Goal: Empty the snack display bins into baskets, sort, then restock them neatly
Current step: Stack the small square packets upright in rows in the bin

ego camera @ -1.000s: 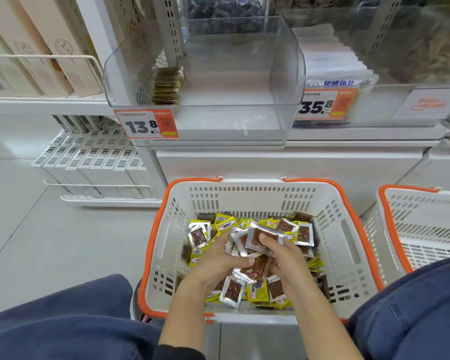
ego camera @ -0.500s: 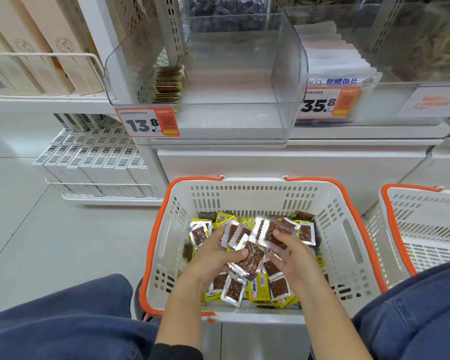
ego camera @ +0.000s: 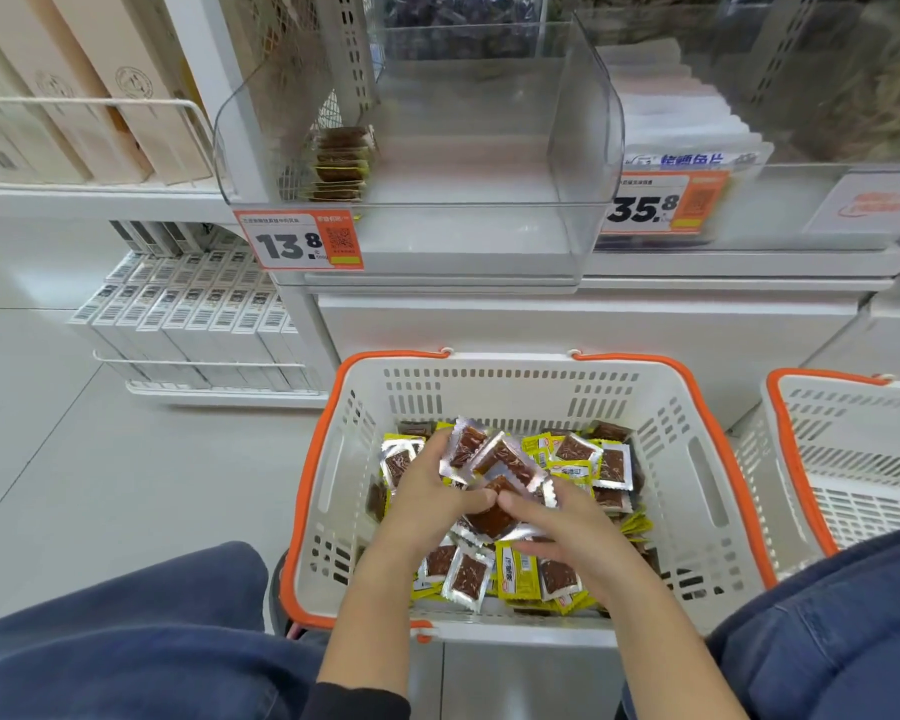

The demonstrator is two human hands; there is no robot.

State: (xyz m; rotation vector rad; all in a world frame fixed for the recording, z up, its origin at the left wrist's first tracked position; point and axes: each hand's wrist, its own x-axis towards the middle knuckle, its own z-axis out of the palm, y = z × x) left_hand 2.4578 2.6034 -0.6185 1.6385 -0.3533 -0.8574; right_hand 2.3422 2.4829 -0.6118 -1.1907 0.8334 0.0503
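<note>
As both reach into basket (ego camera: 697, 407) | left hand (ego camera: 427, 491) grips packets (ego camera: 500, 459) | right hand (ego camera: 567, 522) pinches one

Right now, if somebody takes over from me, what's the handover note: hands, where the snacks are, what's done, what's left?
Left hand: holds a fanned bunch of silver packets over the basket.
Right hand: pinches a packet at that bunch.
Snacks: most lie loose in the middle basket, silver and yellow packets mixed. A short stack stands at the left side of the clear bin.
Done: bin emptied into the basket, restocking begun.
Left: finish sorting, stack the rest neatly in the bin. The second basket on the right looks unused.
</note>
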